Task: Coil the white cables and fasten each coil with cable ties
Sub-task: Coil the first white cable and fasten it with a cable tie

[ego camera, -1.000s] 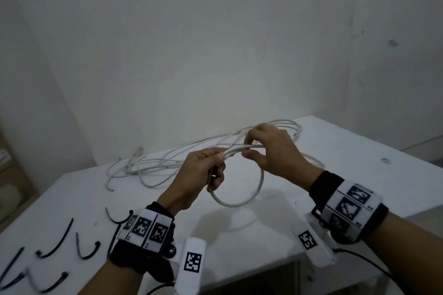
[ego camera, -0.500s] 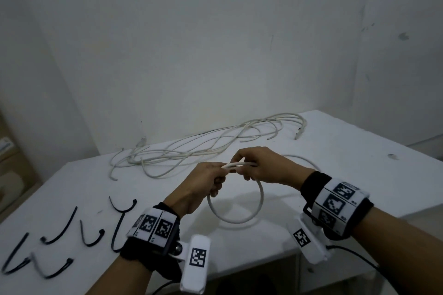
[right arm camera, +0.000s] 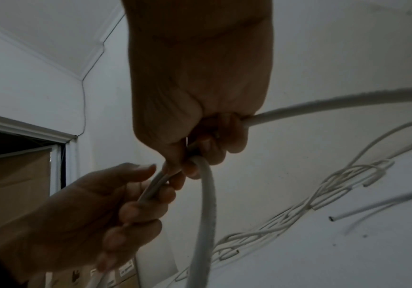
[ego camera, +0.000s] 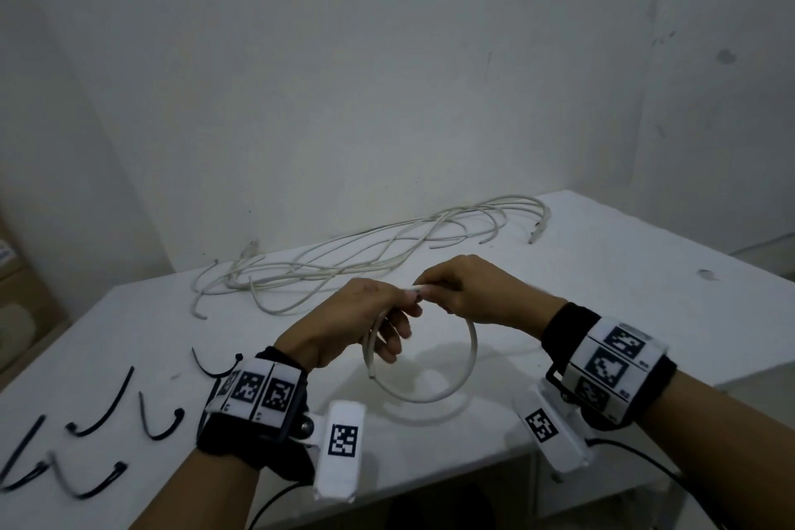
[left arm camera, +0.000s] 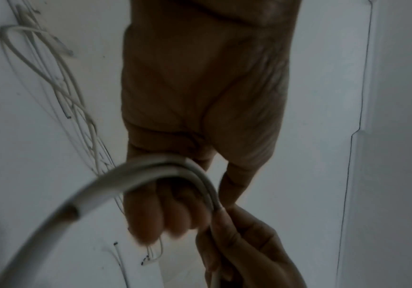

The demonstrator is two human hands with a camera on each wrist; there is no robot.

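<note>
- Hands in the head view: the left hand (ego camera: 344, 325) and the right hand (ego camera: 471, 293) have come lower and nearer since a second ago. Then they were up in front of the far pile; now they sit close above the table (ego camera: 602, 271).
- Left hand: its fingers curl round the top of the cable (ego camera: 466, 374) where the turns meet. Right hand: it pinches the cable just right of that spot, and the two hands touch.
- Loop: it hangs down from the hands as one round ring, much as before. I think the first turn is made and the next turn comes now.
- Pile (ego camera: 365, 258): more white cables lie loose at the far side, not yet coiled. Black ties (ego camera: 105, 409) lie at the near left, not picked up. So the job is only just begun.
- Left wrist view: the left hand (left arm camera: 200, 97) wraps two strands of cable (left arm camera: 150, 173) side by side. The right hand (left arm camera: 244, 249) meets it from below and holds the strands.
- Right wrist view: the right hand (right arm camera: 200, 87) is closed tight on the cable (right arm camera: 205, 204), which bends down from its fingers and also runs off to the right. The left hand (right arm camera: 89, 214) holds the strands just beside it.
</note>
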